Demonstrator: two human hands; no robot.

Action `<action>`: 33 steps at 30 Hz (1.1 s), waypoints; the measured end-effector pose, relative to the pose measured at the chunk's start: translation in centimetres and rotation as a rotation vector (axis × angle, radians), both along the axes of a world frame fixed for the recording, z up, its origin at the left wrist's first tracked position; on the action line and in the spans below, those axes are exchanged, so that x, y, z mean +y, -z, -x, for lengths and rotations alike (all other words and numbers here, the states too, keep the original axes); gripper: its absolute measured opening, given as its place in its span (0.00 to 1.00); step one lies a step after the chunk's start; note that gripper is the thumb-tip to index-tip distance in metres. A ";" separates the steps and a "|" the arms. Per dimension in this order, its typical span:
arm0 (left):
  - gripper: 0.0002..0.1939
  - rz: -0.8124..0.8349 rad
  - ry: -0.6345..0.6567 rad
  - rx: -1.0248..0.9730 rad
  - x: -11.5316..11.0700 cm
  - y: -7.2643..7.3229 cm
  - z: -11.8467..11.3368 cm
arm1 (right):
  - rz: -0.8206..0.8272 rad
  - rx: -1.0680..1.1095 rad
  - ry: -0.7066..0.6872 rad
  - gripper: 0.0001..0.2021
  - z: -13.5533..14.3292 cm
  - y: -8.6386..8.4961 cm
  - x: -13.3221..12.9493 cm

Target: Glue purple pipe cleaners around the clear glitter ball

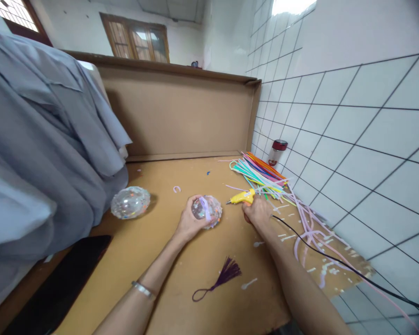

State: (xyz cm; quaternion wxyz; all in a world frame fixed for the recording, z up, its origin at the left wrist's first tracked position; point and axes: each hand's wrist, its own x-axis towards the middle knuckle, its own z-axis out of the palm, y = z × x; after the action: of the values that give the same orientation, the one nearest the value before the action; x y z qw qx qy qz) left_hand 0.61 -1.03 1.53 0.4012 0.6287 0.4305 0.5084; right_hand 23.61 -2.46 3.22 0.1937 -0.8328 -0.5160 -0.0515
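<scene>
The left hand (190,221) curls its fingers around a clear confetti ball (207,210) resting on the cardboard table (181,288). The right hand (256,211) is closed on a yellow glue gun (242,198), nozzle pointing at the ball, its black cord (335,263) trailing right. Coloured pipe cleaners (261,174) lie just beyond. A second ball (130,202) sits well left; a purple tassel (221,278) lies nearer, between the forearms.

Home craft corner, tiled wall (352,116), cardboard worktop (181,260), pipe cleaners (261,174)
</scene>
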 end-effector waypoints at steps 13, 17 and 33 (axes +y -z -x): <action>0.39 0.007 -0.005 0.015 0.5 0.4 0.1 | -0.278 0.018 -0.083 0.18 1.6 -1.4 -0.7; 0.39 0.019 0.007 -0.023 0.3 0.1 0.0 | -0.302 0.025 -0.099 0.17 1.9 -1.4 -0.8; 0.37 -0.019 0.045 0.001 0.3 -0.1 -0.2 | -0.649 -0.092 -0.278 0.16 2.6 -1.2 -1.2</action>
State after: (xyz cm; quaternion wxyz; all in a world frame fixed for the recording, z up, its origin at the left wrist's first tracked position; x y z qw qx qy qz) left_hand 0.83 -0.76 1.64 0.4063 0.6425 0.4116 0.5028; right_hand 20.97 -3.63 4.39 0.4299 -0.6465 -0.5893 -0.2236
